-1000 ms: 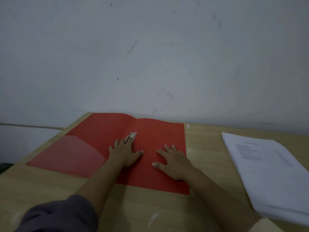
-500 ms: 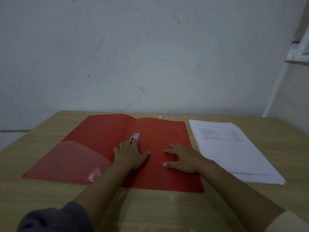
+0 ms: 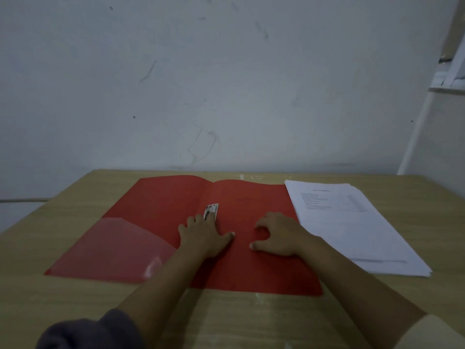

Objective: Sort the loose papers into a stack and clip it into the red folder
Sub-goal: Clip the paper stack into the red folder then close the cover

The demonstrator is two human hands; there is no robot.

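The red folder (image 3: pixel 163 205) lies open and flat on the wooden table (image 3: pixel 63 217). A metal clip (image 3: pixel 210 211) sits along its middle fold. My left hand (image 3: pixel 205 234) rests palm down on the fold, fingertips touching the near end of the clip. My right hand (image 3: pixel 278 235) lies on the folder's right half, fingers curled a little, holding nothing. A stack of white printed papers (image 3: pixel 352 225) lies on the table just right of the folder, next to my right hand.
A translucent pocket (image 3: pixel 113 248) covers the lower part of the folder's left half. A pale wall (image 3: pixel 226 84) rises straight behind the table's far edge. Bare table shows in front of the folder.
My right hand has curled its fingers and drawn slightly back toward the paper stack. My left hand stays at the clip. The view has swung right, bringing the whole paper stack into sight.
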